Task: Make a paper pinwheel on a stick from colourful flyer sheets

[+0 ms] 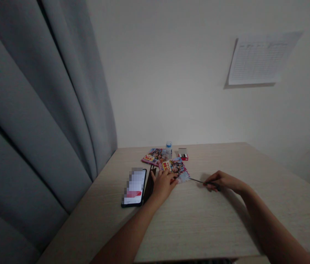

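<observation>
My left hand [163, 186] lies with fingers spread on the near part of a colourful printed leaflet or packet [175, 167], pressing it to the table. In my right hand [222, 179], closed fingers hold a thin pointed tool with a black handle [196, 180]. Its tip points left and meets or nearly meets the right edge of the leaflet. My fingers hide part of the handle, so I cannot tell its exact kind. Behind and to the left lies a second, similar leaflet [155, 156], partly overlapped by the first.
A phone [134, 187] with a lit screen and a dark case flap [149, 183] sits left of my left hand. Behind stand a clear bottle [168, 149] and a small red box [183, 156]. The table [199, 227] meets a wall; a curtain [69, 73] hangs left.
</observation>
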The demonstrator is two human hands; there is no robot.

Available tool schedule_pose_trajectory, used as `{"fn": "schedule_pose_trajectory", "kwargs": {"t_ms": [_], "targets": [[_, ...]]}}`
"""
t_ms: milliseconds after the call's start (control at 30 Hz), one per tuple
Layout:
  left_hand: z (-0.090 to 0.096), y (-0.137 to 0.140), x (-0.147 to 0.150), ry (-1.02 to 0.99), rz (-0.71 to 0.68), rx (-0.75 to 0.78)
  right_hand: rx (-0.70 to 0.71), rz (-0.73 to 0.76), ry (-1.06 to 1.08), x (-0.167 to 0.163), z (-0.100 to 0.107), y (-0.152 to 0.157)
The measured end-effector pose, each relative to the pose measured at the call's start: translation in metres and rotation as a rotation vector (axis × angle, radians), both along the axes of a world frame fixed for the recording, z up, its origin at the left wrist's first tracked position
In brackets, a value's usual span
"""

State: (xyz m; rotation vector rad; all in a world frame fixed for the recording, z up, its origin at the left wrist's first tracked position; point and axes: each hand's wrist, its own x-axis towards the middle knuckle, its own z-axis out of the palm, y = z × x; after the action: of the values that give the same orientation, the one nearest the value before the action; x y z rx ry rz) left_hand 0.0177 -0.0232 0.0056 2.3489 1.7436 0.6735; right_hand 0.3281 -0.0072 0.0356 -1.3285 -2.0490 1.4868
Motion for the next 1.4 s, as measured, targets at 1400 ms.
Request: {"fn": "schedule_pose_trajectory", "kwargs": {"t_ms": [1400], "targets": [[-0.001,0.000,0.001,0.034,0.038,0.003,0.000,-0.065,0.039,-0.013,0.003,-0.004]]}}
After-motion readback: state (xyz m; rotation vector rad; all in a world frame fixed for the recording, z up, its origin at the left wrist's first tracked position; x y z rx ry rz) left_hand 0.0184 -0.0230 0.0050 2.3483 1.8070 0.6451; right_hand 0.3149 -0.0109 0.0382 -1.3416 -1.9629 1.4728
